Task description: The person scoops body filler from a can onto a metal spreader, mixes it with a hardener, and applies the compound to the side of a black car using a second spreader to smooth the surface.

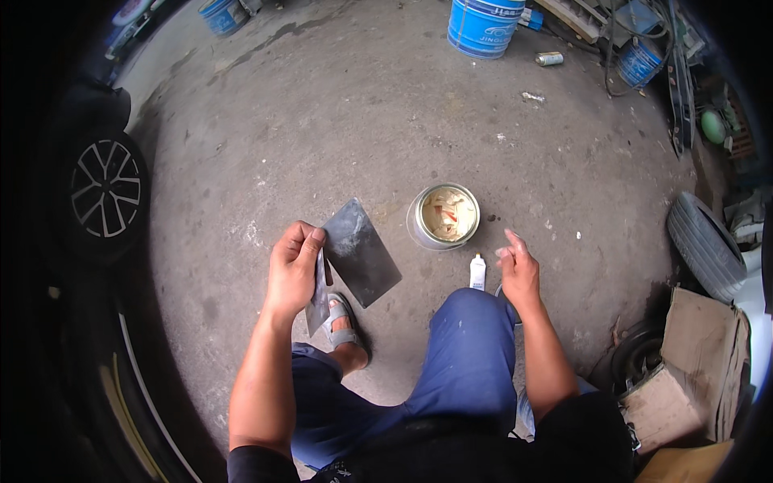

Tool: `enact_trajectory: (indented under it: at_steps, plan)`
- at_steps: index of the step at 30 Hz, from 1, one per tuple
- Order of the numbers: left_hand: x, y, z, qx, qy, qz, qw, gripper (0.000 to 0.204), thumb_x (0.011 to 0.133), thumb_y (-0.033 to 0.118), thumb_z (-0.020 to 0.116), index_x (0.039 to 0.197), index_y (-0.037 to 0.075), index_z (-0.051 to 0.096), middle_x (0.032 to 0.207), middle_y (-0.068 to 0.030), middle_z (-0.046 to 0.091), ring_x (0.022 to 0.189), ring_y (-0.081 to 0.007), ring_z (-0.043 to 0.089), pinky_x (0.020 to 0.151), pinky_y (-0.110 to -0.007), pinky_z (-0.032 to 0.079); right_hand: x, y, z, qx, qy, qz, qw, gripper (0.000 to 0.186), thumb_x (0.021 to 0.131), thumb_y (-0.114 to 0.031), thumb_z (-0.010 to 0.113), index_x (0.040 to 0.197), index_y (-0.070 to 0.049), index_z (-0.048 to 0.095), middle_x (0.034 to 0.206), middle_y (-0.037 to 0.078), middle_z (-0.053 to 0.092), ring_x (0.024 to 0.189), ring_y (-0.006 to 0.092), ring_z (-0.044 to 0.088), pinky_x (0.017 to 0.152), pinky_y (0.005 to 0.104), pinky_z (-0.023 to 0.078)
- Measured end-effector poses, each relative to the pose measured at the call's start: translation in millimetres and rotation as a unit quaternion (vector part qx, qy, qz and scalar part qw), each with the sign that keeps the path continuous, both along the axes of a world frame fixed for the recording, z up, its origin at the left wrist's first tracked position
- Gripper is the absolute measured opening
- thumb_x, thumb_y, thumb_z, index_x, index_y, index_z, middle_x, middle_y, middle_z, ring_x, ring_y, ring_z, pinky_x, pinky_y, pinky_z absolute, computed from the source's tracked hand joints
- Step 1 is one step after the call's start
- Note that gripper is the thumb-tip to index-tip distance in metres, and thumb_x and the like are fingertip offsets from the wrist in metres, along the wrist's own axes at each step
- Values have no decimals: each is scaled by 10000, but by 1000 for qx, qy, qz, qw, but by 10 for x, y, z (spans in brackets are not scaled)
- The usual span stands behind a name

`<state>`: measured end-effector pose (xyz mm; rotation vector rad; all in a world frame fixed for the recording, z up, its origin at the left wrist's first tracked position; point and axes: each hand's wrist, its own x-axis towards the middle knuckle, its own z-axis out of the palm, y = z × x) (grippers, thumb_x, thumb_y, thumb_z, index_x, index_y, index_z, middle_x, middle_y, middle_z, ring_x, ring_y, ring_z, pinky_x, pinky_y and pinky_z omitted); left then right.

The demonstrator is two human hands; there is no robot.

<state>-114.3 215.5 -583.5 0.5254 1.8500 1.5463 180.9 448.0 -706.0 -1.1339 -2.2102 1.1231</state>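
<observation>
Black sleeves (592, 435) frame a left hand (295, 270) clamped on two thin plates (362, 253) and a right hand (518, 270) (half-curled, slightly parted).

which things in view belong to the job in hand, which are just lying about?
Likely in the job:
- dark flat plate and thin blade, both in the left hand
- open can of cream paste
- white tube beside it

Likely just lying about:
- large blue bucket
- small can on its side
- loose tyre
- cardboard box
</observation>
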Motion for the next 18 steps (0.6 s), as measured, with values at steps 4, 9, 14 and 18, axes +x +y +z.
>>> enact_trajectory:
  at_steps: [4, 9, 14, 18]
  plan:
    - [52, 94, 44, 9, -17, -30, 999, 236, 1009, 207, 530, 846, 39, 506, 640, -6, 518, 484, -96, 529, 435, -263, 427, -935, -346, 641, -61, 237, 132, 961, 473, 899, -76, 636, 1350, -61, 494, 839, 61, 616, 703, 117, 562, 664, 266, 486]
    - [57, 67, 40, -1, -4, -22, 1000, 229, 1001, 192, 547, 833, 38, 521, 672, 8, 529, 527, -72, 512, 470, -253, 429, -1671, -826, 884, -121, 198, 160, 960, 852, 755, -367, 822, 1411, -44, 386, 982, 143, 598, 867, 219, 611, 782, 346, 510]
    - [-78, -116, 15, -28, -3, 6, 1000, 230, 999, 192, 551, 834, 33, 535, 700, 27, 531, 602, -46, 481, 524, -235, 417, -1977, -988, 840, -165, 214, 150, 951, 558, 886, -219, 698, 1352, -31, 456, 764, 104, 610, 665, 179, 599, 657, 316, 493]
    - [-145, -259, -50, -43, 45, 37, 997, 236, 1001, 196, 546, 830, 34, 533, 689, 21, 532, 575, -53, 492, 497, -244, 418, -2115, -991, 613, -246, 250, 129, 927, 425, 972, -59, 520, 1383, -18, 423, 813, 21, 573, 713, 51, 504, 681, 220, 443]
